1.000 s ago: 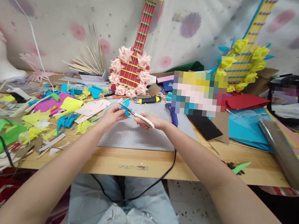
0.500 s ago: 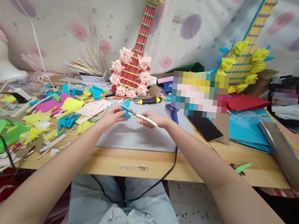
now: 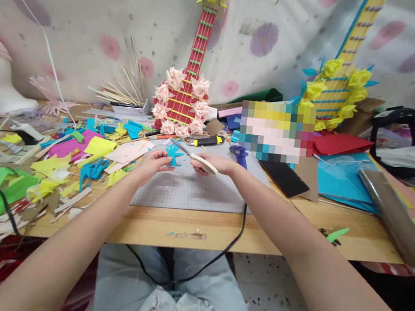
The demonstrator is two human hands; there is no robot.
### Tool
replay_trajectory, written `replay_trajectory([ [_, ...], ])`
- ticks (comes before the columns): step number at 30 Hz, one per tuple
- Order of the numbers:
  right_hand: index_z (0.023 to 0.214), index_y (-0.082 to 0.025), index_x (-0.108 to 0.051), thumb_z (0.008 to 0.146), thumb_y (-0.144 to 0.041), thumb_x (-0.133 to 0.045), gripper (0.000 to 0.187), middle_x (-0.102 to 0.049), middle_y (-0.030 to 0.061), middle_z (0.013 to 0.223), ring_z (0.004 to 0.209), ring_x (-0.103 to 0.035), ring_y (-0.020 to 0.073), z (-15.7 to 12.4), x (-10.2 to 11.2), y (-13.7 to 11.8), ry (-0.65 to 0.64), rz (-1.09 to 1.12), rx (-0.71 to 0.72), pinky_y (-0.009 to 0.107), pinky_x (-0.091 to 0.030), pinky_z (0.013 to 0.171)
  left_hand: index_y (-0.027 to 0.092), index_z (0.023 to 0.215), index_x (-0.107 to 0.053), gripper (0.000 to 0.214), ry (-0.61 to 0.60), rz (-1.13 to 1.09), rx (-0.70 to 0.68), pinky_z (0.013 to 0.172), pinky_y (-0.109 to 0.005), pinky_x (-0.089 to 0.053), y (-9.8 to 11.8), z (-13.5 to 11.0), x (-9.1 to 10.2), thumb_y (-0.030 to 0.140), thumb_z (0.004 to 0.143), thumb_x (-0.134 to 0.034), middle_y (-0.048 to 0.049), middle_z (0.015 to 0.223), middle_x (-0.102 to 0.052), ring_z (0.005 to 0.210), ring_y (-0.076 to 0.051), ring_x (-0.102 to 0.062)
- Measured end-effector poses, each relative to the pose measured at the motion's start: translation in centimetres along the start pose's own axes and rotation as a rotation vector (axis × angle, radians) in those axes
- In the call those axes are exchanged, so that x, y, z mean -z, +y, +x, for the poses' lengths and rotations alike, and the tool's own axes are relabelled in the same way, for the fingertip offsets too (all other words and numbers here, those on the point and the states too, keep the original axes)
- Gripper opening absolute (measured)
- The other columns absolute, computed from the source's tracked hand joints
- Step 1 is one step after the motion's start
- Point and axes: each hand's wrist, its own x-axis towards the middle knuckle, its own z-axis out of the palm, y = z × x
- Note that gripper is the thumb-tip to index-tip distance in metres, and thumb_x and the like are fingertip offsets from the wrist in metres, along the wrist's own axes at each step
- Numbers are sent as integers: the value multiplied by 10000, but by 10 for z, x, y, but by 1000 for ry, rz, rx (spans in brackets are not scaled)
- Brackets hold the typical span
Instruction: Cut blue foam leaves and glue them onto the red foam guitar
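Note:
Pinched in the fingertips of my left hand (image 3: 154, 166) is a small blue paper piece (image 3: 173, 155) with pointed, star-like tips. My right hand (image 3: 214, 164) grips a pair of scissors (image 3: 205, 164) with cream handles. The blades point left toward the blue paper, passing close behind its upper edge; whether they touch it I cannot tell. Both hands are above a grey gridded cutting mat (image 3: 188, 193) on the wooden table. Tiny blue scraps lie on the mat near the paper.
Paper scraps (image 3: 99, 145) crowd the left side. Behind the mat are a yellow-black utility knife (image 3: 206, 141) and a red paper guitar (image 3: 181, 101) with pink flowers. A blue glue gun (image 3: 240, 154), black phone (image 3: 283, 176) and blue sheets (image 3: 345, 182) lie right. A black cable (image 3: 233, 242) hangs over the front edge.
The blue paper has turned and now shows its spread points more fully. The scissors' blades have shifted away from its middle, toward its upper edge. Both hands stay nearly in place.

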Motion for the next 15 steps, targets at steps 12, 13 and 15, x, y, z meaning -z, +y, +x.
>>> replay_trajectory([
  [12, 716, -161, -467, 585, -219, -767, 332, -539, -40, 606, 546, -561, 79, 43, -21, -13, 341, 280, 34, 192, -469, 487, 151, 646, -579, 268, -98, 114, 47, 736, -382, -519, -2, -5, -7, 305, 532, -766, 3, 663, -591, 664, -144, -601],
  [13, 710, -158, -470, 583, -195, -763, 322, -538, -42, 596, 543, -563, 80, 44, -22, -13, 334, 274, 29, 188, -467, 482, 151, 651, -587, 265, -96, 122, 51, 735, -380, -520, -3, -5, -7, 304, 531, -766, 0, 669, -596, 660, -143, -601],
  [15, 698, -155, -473, 583, -145, -751, 300, -545, -37, 586, 547, -572, 87, 48, -22, -14, 333, 250, 21, 186, -467, 475, 153, 655, -596, 255, -88, 125, 62, 723, -372, -523, -4, -4, -4, 300, 531, -764, -4, 672, -606, 658, -148, -608],
])
